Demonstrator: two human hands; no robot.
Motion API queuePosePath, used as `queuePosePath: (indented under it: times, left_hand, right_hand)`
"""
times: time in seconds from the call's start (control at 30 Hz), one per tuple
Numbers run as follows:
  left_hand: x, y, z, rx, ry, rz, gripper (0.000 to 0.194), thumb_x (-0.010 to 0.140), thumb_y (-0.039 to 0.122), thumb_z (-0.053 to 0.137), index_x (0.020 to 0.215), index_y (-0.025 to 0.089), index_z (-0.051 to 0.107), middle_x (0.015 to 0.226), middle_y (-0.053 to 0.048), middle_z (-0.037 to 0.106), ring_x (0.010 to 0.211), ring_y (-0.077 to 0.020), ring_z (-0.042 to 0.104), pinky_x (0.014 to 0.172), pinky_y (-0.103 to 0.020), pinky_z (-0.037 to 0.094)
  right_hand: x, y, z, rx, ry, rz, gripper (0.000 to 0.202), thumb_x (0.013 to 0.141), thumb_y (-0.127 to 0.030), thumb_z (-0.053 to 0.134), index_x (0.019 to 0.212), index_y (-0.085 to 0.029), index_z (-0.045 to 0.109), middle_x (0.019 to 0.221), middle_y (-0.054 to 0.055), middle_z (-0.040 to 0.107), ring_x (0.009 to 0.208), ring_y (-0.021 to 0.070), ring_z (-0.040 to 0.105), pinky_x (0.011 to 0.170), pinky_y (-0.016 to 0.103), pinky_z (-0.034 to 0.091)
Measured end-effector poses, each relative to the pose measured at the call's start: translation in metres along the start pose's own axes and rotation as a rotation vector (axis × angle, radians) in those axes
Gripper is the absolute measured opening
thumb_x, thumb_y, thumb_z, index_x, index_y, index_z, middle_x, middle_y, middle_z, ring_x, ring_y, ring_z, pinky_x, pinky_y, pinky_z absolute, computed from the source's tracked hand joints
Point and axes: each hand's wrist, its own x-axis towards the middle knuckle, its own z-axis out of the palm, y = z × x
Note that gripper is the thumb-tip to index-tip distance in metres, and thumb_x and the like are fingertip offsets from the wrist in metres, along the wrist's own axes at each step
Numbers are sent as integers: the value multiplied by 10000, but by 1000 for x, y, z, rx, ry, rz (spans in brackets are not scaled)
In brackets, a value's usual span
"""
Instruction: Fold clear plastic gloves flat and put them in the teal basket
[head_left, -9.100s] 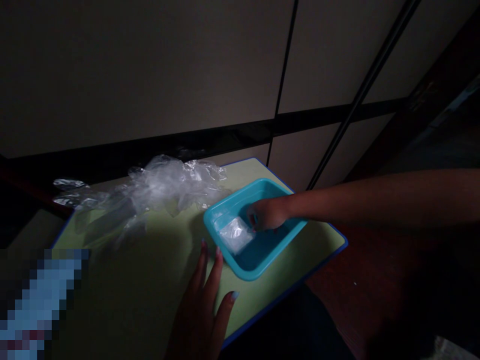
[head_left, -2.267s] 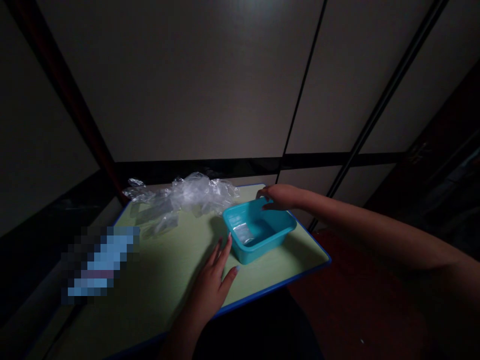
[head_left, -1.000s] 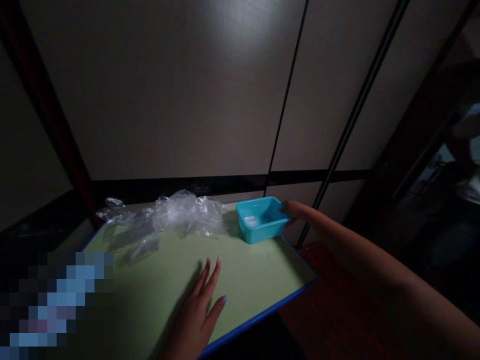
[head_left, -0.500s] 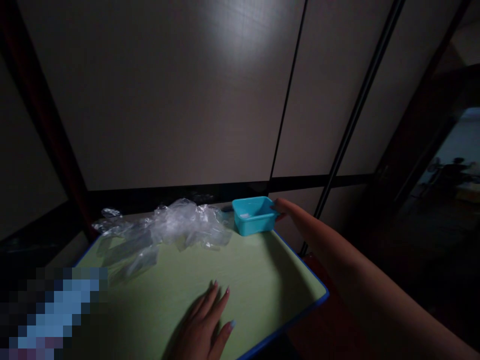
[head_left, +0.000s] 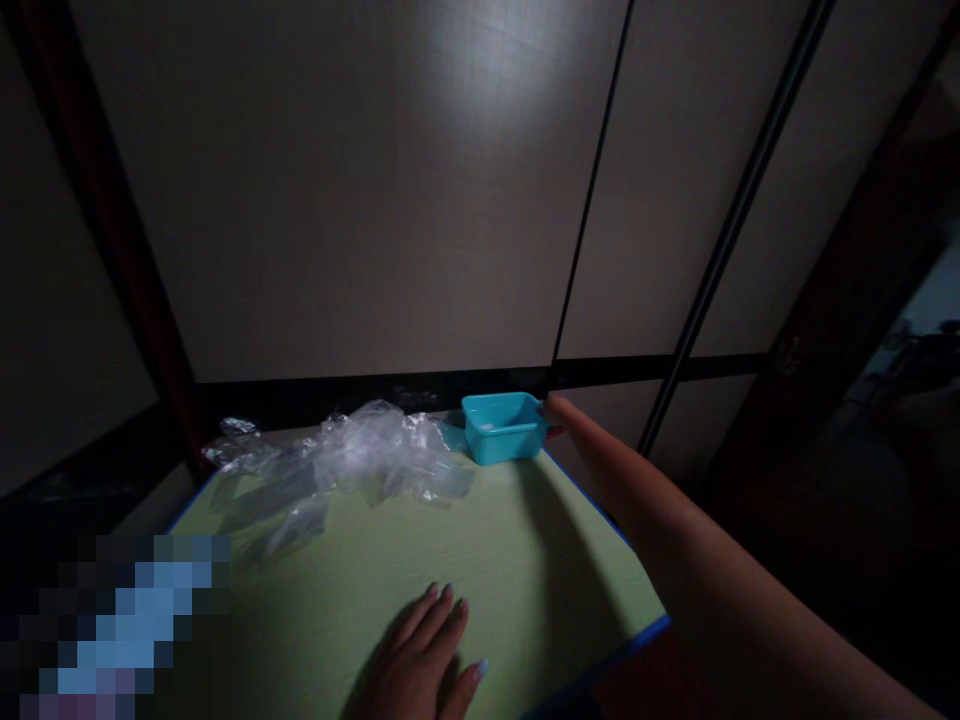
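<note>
A turquoise plastic basket (head_left: 504, 445) stands upright at the far right corner of the pale green tabletop (head_left: 375, 550). My right hand (head_left: 553, 415) grips its right side, with the arm stretched out across the right of the view. Part of those fingers is hidden behind the basket wall. Something small and pale lies inside the basket. My left hand (head_left: 427, 650) rests flat on the table near the front, fingers stretched out and holding nothing. To the basket's left, touching or nearly touching it, lies a heap of crumpled clear plastic bags (head_left: 367, 450).
Behind the table rises a large wardrobe with panel doors (head_left: 375, 200) and a dark horizontal strip. Blue edging (head_left: 645, 636) runs round the table. A pixelated patch covers the lower left. Toward the right the room is dark, with a doorway.
The view has turned slightly, shifting the wardrobe and bags to the right. The basket has moved a little left against the bags, with my right hand on it. My left hand's fingers are closer together.
</note>
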Motion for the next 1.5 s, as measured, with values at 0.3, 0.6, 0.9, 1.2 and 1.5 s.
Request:
queuePosePath:
  times: [0.3, 0.6, 0.9, 1.2, 1.5]
  left_hand:
    - [8, 23, -17, -203, -122, -265, 398, 864, 448, 489, 1213, 280, 583, 1289, -13, 563, 1223, -228, 476, 1010, -402, 421]
    - [15, 35, -29, -324, -109, -373, 362, 850, 393, 529, 1160, 230, 621, 1257, -51, 587, 1225, -218, 450, 1046, -387, 334]
    - [17, 35, -30, -266, -94, -338, 185, 842, 319, 532, 858, 183, 657, 949, -62, 647, 1012, -208, 525, 919, -348, 401]
    - [19, 36, -30, -254, -98, -356, 192, 846, 297, 516, 843, 165, 656, 903, -68, 640, 934, -210, 540, 860, -333, 416]
    - [17, 34, -31, -477, 81, -441, 288, 840, 323, 516, 1063, 191, 641, 1130, -90, 619, 1085, -217, 532, 956, -379, 405]
  right_hand:
    - [-2, -25, 27, -429, 412, -274, 348, 918, -380, 377, 1177, -173, 483, 1122, 142, 545, 976, 271, 572, 744, 354, 439]
    - [-59, -99, 138, -361, 172, -655, 487, 842, -523, 456, 1176, -172, 500, 1130, 138, 554, 1040, 257, 527, 796, 329, 417]
    - [-59, -118, 195, -155, 10, -341, 292, 841, -324, 521, 1038, -132, 618, 1053, 152, 633, 944, 248, 601, 735, 308, 437]
    - [-40, -128, 144, 41, 154, -353, 182, 825, -218, 523, 847, -149, 689, 925, 132, 673, 886, 225, 609, 740, 286, 412]
    - [-46, -132, 91, 525, 200, -460, 383, 811, -505, 431, 778, -159, 592, 667, 17, 592, 561, 113, 505, 515, 219, 371]
